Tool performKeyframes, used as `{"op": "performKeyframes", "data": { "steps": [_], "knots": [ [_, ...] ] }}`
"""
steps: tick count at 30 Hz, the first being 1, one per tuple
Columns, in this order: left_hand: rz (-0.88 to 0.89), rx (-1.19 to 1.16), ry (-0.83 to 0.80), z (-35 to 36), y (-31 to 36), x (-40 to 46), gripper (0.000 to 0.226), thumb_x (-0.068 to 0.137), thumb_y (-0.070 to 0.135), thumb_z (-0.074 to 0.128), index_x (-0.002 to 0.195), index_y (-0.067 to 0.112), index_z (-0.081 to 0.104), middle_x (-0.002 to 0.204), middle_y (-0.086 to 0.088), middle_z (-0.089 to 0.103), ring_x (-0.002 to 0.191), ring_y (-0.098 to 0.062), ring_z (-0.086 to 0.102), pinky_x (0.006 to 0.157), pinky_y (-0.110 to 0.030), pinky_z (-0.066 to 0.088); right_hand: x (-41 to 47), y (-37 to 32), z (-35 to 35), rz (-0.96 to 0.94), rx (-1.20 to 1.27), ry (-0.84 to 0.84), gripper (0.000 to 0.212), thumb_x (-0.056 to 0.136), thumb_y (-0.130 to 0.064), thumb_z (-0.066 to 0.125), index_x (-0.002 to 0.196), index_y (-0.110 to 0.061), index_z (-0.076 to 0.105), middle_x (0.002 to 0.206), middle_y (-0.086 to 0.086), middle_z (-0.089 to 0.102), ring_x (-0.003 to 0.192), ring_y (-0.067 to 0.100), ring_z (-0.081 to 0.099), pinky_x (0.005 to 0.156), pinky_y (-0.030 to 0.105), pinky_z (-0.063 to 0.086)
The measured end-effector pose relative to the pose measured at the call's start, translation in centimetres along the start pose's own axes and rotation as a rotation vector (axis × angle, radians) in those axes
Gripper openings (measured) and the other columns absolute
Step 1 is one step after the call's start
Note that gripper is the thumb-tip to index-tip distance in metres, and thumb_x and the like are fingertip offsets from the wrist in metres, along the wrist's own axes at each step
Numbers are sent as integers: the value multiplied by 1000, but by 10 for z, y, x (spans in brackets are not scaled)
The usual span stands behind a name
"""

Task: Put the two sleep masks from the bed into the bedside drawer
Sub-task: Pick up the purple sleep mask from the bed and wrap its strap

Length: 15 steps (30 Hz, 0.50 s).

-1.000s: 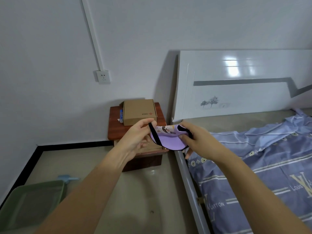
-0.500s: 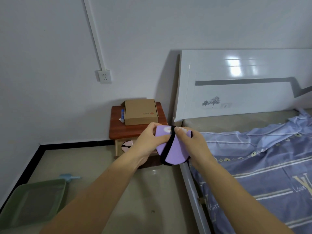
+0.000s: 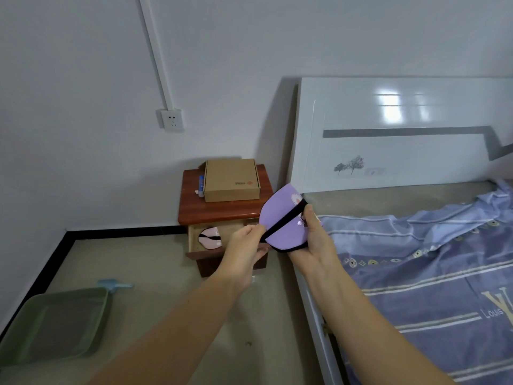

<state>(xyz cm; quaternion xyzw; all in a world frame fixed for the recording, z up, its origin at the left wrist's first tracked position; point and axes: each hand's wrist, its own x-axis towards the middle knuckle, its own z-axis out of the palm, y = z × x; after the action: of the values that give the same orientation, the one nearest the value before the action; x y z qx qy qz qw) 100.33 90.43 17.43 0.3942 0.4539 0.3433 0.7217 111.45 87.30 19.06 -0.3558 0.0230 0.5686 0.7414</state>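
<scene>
A purple sleep mask [image 3: 280, 218], folded in half with its black strap across it, is held between both hands just right of the bedside table. My right hand [image 3: 315, 243] grips its right and lower edge. My left hand [image 3: 245, 245] pinches the strap at the mask's left side. Below the red-brown tabletop [image 3: 200, 211] the drawer [image 3: 194, 240] stands pulled open, and a pink sleep mask [image 3: 210, 238] lies inside it. My left hand hides the drawer's right part.
A cardboard box [image 3: 231, 180] and a small blue-capped tube [image 3: 200, 184] sit on the bedside table. The bed with a blue patterned sheet [image 3: 416, 273] and white headboard [image 3: 402, 129] fills the right. A green plastic bin [image 3: 52, 326] stands on the floor at lower left.
The purple mask went from spread open to folded in half. Both hands shifted slightly right and the pink mask in the open drawer came into full view.
</scene>
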Motion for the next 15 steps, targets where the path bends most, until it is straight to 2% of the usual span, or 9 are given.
{"op": "performKeyframes", "data": {
  "steps": [3, 5, 8, 10, 12, 15],
  "knots": [
    [-51, -8, -101, 2, -9, 0, 28, 91, 37, 52, 111, 20, 63, 112, -1, 68, 104, -18, 64, 93, -39, 50, 8, 0, -2, -28, -57, 18, 18, 91, -28, 57, 95, -10, 56, 95, 12, 65, 92, 28, 62, 95, 52, 47],
    [-77, 41, -155, 0, -13, 1, 28, 91, 39, 53, 108, 19, 63, 109, -4, 71, 99, -21, 68, 90, -37, 53, 17, 3, -7, -33, -115, 24, 23, 91, -31, 56, 99, -10, 58, 94, 10, 66, 87, 26, 63, 86, 46, 52],
    [12, 37, -54, -10, -21, 11, 18, 92, 17, 54, 108, 14, 61, 107, -8, 70, 96, -22, 68, 76, -27, 59, 35, 17, -19, -46, -221, 10, 24, 94, -27, 51, 106, -7, 56, 99, 13, 63, 89, 26, 61, 80, 42, 51],
    [73, -7, 63, -23, -23, 24, 15, 90, 10, 54, 102, 17, 60, 107, -8, 68, 98, -22, 67, 71, -29, 60, 47, 23, -27, -46, -370, -21, 17, 94, -17, 51, 95, -3, 60, 96, 15, 63, 87, 26, 62, 79, 41, 51],
    [98, -13, 152, -40, -21, 43, 16, 88, 7, 55, 95, 21, 61, 102, -6, 68, 95, -17, 67, 68, -29, 60, 60, 24, -33, 41, -528, -100, 13, 91, -9, 54, 88, -5, 65, 85, 11, 70, 76, 20, 67, 68, 31, 56],
    [86, 43, 137, -71, -21, 78, 18, 88, 8, 57, 94, 23, 64, 97, 1, 70, 88, -11, 68, 70, -30, 58, 88, 26, -35, 221, -803, -134, 11, 87, -8, 58, 86, -15, 67, 77, 3, 72, 63, 12, 65, 55, 22, 53]
  ]
}}
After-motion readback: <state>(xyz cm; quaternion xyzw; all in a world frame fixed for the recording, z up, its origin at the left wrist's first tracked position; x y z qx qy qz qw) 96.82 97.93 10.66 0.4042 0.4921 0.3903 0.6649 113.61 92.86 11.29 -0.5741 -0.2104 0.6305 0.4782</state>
